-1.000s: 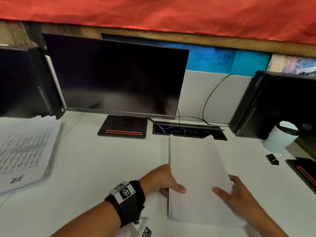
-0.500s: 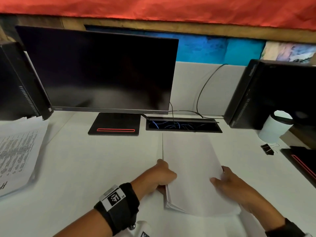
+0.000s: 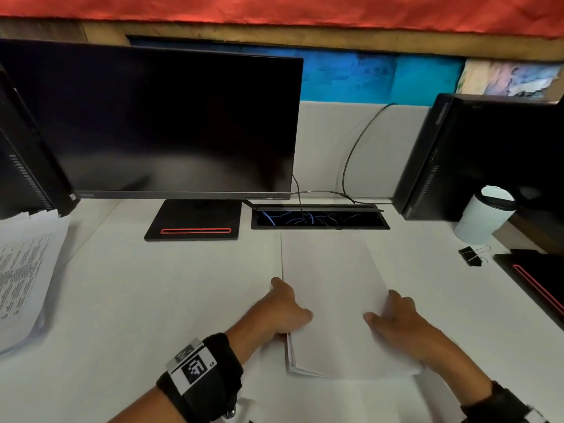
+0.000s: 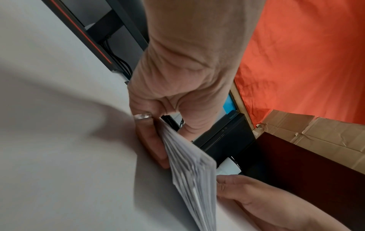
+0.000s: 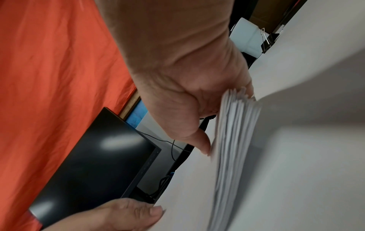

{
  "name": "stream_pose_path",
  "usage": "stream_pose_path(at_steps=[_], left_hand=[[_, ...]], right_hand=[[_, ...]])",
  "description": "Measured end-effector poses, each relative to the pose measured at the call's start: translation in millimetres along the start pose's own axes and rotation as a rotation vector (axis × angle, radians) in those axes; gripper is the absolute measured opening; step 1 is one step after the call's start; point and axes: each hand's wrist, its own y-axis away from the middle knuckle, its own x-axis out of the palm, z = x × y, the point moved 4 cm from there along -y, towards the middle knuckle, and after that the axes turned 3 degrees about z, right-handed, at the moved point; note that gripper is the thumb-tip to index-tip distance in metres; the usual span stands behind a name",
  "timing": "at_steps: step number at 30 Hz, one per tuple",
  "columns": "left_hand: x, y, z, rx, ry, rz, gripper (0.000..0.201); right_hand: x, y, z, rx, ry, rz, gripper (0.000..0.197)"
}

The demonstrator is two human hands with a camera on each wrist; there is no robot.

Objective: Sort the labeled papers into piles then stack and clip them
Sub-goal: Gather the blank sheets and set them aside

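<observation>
A thick stack of white papers [image 3: 332, 300], blank side up, lies lengthwise at the middle of the white desk [image 3: 152, 300]. My left hand [image 3: 290, 303] grips its left edge, thumb on top. In the left wrist view the fingers [image 4: 152, 140] sit under the paper stack [image 4: 189, 168]. My right hand [image 3: 387, 312] grips the right edge the same way. The right wrist view shows the right hand [image 5: 207, 109] curled round the fanned sheet edges of the stack [image 5: 233, 132]. A black binder clip [image 3: 473, 256] lies at the right, apart from both hands.
A second pile of printed sheets [image 3: 27, 270] lies at the desk's left edge. A monitor [image 3: 171, 123] on its stand and an open cable tray [image 3: 320, 218] stand behind the stack. A white cup [image 3: 482, 215] and a black computer case [image 3: 476, 157] sit far right.
Both hands have closed tighter on the stack's side edges, the right fingers curling round the right edge. The stack has stayed in the same spot; the head view shifted slightly.
</observation>
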Motion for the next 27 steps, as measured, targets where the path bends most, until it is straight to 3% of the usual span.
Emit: stream_pose_path(at_steps=[5, 19, 21, 27], left_hand=[[4.6, -3.0, 0.6, -0.032, -0.086, 0.024, 0.104], [6.2, 2.5, 0.4, 0.002, -0.143, 0.007, 0.093], [0.7, 5.2, 1.0, 0.026, -0.193, -0.043, 0.082], [-0.9, 6.1, 7.6, 0.02, -0.154, -0.071, 0.078]], right_hand=[[-0.4, 4.7, 3.8, 0.006, 0.044, 0.005, 0.041], [-1.8, 3.2, 7.8, 0.067, 0.12, -0.014, 0.054], [-6.0, 3.4, 3.6, 0.076, 0.082, -0.025, 0.056], [-7.5, 0.3, -7.2, 0.0, -0.108, -0.087, 0.064]])
